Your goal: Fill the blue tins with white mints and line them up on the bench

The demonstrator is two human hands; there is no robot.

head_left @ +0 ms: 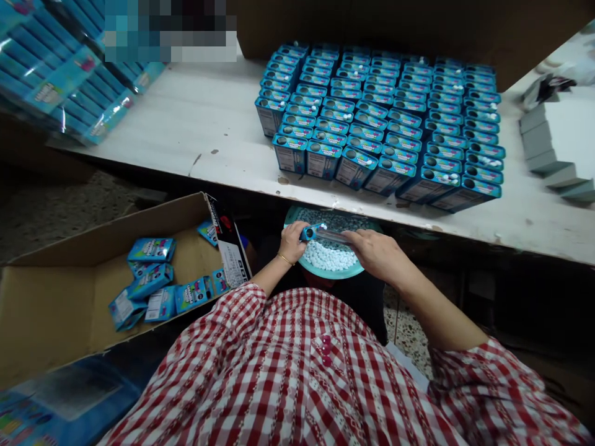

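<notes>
A small blue candy box (308, 233) is gripped in my left hand (293, 241), tilted over a light green basin (320, 272) on my lap. White candies (332, 255) fill the basin, and a few sit at the box's top. My right hand (374, 249) is closed on a clear, flat scoop-like tool (332, 236), its far end close to the box's top. Part of this tool is blurred, so its exact shape is hard to make out.
Rows of upright blue boxes (357, 158) stand on the white table (209, 136), some with white candies on top. At my left, a cardboard carton (60, 291) holds several blue boxes (151, 249). Plastic-wrapped blue packs (65, 74) lie at upper left; white cartons (558, 136) stand right.
</notes>
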